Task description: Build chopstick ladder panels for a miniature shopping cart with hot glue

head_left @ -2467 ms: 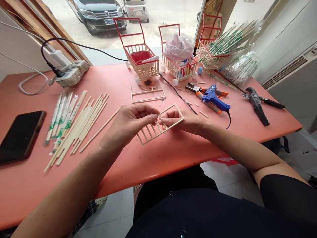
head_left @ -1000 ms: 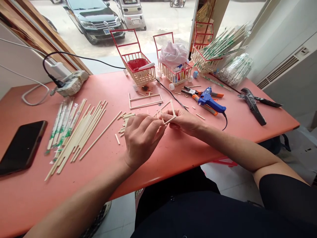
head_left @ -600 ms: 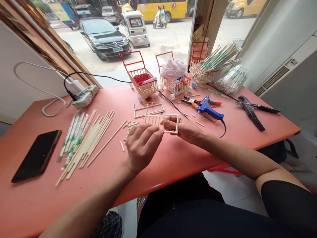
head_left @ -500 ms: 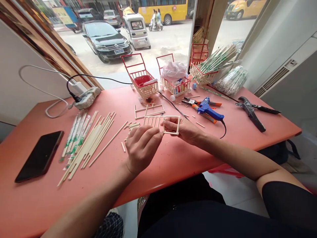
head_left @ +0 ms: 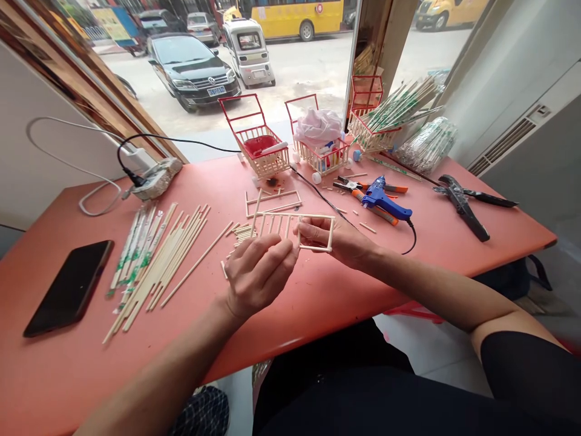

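Note:
A small frame of pale wooden sticks (head_left: 316, 216), with several crossbars, is held up over the table's middle. My right hand (head_left: 340, 239) is closed on its right end, the fingers passing behind the open section. My left hand (head_left: 261, 269) pinches at the frame's lower side, its fingertips against a crossbar; whether a loose stick is between them is hidden. Just beyond lies a second stick frame (head_left: 273, 192) flat on the table. Short cut sticks (head_left: 242, 233) are heaped behind my left hand.
Long sticks (head_left: 157, 278), wrapped chopsticks (head_left: 136, 248) and a phone (head_left: 68, 287) lie left. A blue glue gun (head_left: 385, 200), pliers (head_left: 349, 184) and black-handled cutters (head_left: 463, 206) lie right. Miniature stick carts (head_left: 265, 151) stand behind, near a power strip (head_left: 157, 180).
Both hands keep their hold on the stick frame, which tilts slightly. My left hand has shifted a little left and down. The whole view has moved slightly.

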Available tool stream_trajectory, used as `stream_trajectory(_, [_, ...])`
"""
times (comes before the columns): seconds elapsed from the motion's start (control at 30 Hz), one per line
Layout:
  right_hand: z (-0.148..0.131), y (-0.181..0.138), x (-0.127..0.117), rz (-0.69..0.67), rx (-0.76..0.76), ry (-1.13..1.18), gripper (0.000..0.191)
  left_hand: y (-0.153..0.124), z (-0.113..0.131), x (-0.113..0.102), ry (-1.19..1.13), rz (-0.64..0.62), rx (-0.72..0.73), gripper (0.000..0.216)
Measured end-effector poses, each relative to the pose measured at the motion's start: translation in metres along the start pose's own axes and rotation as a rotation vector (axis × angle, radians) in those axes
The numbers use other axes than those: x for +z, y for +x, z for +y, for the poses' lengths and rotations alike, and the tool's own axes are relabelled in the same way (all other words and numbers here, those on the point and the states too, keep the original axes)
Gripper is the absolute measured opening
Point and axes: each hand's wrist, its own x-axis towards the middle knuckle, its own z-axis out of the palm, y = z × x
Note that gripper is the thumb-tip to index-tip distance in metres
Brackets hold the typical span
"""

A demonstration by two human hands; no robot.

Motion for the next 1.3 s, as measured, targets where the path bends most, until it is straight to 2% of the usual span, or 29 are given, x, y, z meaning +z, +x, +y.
stream_trajectory(0.2, [0.002,-0.001,-0.002,-0.019,-0.079,-0.072,0.059,0.005,0.0,0.001,0.04,0.044,0.042,0.026])
stream_trajectory(0.47, [0.003,0.001,-0.003,0.01,-0.098,-0.101,0.059,-0.002,0.002,0.003,-0.055,0.011,-0.031,0.024])
stream_trajectory(0.6, [0.002,0.003,-0.005,0.013,-0.048,-0.149,0.058,-0.005,0.005,0.009,-0.137,0.017,-0.136,0.026])
stream_trajectory(0.77, [0.001,0.005,-0.009,0.004,-0.042,-0.236,0.057,-0.005,0.008,0.013,-0.231,0.017,-0.245,0.02])
stream_trajectory(0.9, [0.001,0.007,-0.012,0.017,-0.024,-0.267,0.059,0.007,0.0,0.006,-0.243,0.027,-0.439,0.012])
stream_trajectory(0.97, [0.0,0.008,-0.012,0.012,0.001,-0.261,0.061,0.016,-0.008,0.002,-0.234,-0.03,-0.559,0.013])
stream_trajectory(1.03, [-0.001,0.007,-0.012,-0.001,0.016,-0.258,0.062,0.024,-0.017,0.001,-0.286,-0.148,-0.658,0.02])
stream_trajectory(1.17, [-0.005,0.006,-0.011,-0.013,0.022,-0.282,0.062,0.03,-0.034,0.008,-0.516,-0.375,-0.801,0.028])
stream_trajectory(1.3, [-0.007,0.005,-0.012,-0.03,0.017,-0.287,0.06,0.029,-0.041,0.018,-0.649,-0.455,-0.868,0.028])
